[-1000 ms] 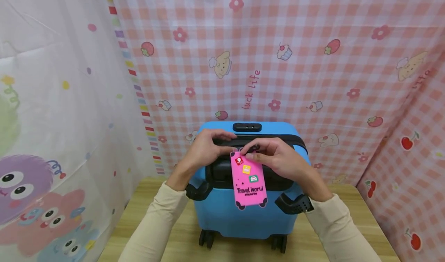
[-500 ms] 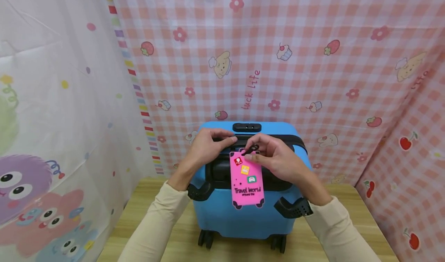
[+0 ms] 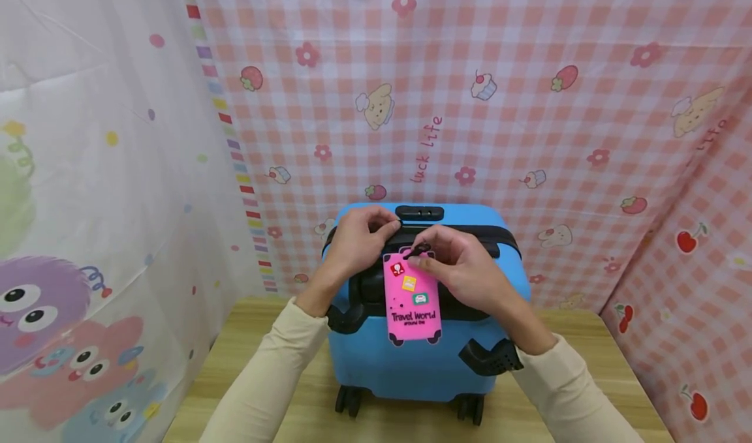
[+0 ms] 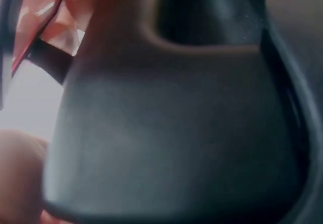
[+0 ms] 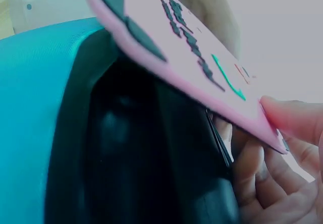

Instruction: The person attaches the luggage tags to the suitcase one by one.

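Observation:
A pink luggage tag printed "Travel World" hangs in front of a small blue suitcase. My right hand pinches the tag's top corner beside its black strap. In the right wrist view, the thumb presses on the tag's pink face. My left hand is at the suitcase's black top handle, thumb and forefinger meeting on a small dark piece that looks like the strap's end; fingers partly cover it. The left wrist view is mostly filled by a blurred black part of the suitcase.
A black combination lock sits on the suitcase's top. Black wheels rest on the wooden tabletop. Pink checked cloth hangs close behind and on the right, and a white cartoon cloth on the left.
My left thumb has risen to meet the forefinger, and that hand has shifted slightly up and right. My right hand has brought the tag a little left and up, still pinching it.

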Tool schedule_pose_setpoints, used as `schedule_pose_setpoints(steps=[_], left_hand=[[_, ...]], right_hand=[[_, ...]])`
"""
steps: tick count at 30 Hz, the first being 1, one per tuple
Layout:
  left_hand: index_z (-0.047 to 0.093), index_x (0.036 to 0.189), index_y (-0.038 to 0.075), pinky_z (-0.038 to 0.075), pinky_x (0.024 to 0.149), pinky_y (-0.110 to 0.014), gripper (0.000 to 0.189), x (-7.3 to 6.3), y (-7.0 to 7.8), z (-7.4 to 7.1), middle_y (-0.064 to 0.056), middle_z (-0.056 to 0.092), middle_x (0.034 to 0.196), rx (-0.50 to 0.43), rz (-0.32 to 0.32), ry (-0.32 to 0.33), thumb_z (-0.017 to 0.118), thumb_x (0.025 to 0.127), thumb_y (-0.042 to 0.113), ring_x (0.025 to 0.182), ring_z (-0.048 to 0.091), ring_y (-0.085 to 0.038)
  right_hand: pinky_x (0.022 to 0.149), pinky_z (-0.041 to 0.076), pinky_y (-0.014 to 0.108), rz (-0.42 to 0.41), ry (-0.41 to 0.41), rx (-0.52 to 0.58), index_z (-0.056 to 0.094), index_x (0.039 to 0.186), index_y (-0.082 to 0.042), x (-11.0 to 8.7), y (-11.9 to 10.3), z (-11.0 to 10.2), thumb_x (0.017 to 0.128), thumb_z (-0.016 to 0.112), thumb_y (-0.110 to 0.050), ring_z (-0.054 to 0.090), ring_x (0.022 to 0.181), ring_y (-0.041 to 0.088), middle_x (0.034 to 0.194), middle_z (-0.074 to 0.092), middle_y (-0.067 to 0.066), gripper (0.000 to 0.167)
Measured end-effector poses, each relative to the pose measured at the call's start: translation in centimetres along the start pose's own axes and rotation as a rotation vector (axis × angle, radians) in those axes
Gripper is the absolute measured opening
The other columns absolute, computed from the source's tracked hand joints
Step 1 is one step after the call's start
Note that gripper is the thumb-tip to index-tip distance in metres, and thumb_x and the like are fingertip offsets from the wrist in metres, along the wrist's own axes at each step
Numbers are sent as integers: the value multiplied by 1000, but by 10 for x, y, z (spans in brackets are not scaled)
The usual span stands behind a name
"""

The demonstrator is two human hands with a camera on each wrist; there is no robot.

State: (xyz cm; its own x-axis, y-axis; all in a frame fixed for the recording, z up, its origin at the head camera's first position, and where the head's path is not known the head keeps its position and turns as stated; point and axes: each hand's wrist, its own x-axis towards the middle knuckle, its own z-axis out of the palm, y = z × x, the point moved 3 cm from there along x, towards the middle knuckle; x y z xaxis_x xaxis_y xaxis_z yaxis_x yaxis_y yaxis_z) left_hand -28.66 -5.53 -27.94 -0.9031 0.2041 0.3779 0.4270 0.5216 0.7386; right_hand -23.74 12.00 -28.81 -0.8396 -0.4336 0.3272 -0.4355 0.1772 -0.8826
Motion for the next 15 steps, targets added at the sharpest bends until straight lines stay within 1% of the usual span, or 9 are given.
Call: schedule_pose_setpoints(steps=[2,4,9,12,15], left_hand=[[72,101,9,52,78,-35,13,0,1,1,-4,72,90,-2,15,9,65,97,19,82,64,-18],[71,102,9,52,76,-35,13,0,1,2,-4,71,92,-2,15,15,63,98,19,82,64,-18],[69,104,12,52,77,-35,13,1,0,2,-3,69,99,-14,14,26,61,100,21,83,66,-19],[67,104,13,51,73,-34,13,3,-1,2,-3,67,99,-65,8,28,60,100,23,80,66,-19],[65,105,12,51,70,-32,13,5,-2,1,-5,67,99,-140,6,15,59,100,22,77,65,-21]], right_hand=[[67,57,32,-13,21,-32,62,109,-4,0,-1,1,97,61,-4,68,76,21,103,64,13,12],[67,58,32,-23,41,-55,63,108,-4,0,-2,2,96,62,-4,69,78,21,106,62,13,12],[68,58,32,-29,79,-98,64,108,-5,0,-4,4,96,63,-3,69,78,19,105,64,11,13],[67,57,30,-40,93,-139,66,106,-6,1,-4,5,95,65,-5,67,75,17,103,66,9,12],[66,55,28,-65,103,-213,69,104,-9,1,-4,6,93,68,-8,64,73,16,99,68,5,11]])
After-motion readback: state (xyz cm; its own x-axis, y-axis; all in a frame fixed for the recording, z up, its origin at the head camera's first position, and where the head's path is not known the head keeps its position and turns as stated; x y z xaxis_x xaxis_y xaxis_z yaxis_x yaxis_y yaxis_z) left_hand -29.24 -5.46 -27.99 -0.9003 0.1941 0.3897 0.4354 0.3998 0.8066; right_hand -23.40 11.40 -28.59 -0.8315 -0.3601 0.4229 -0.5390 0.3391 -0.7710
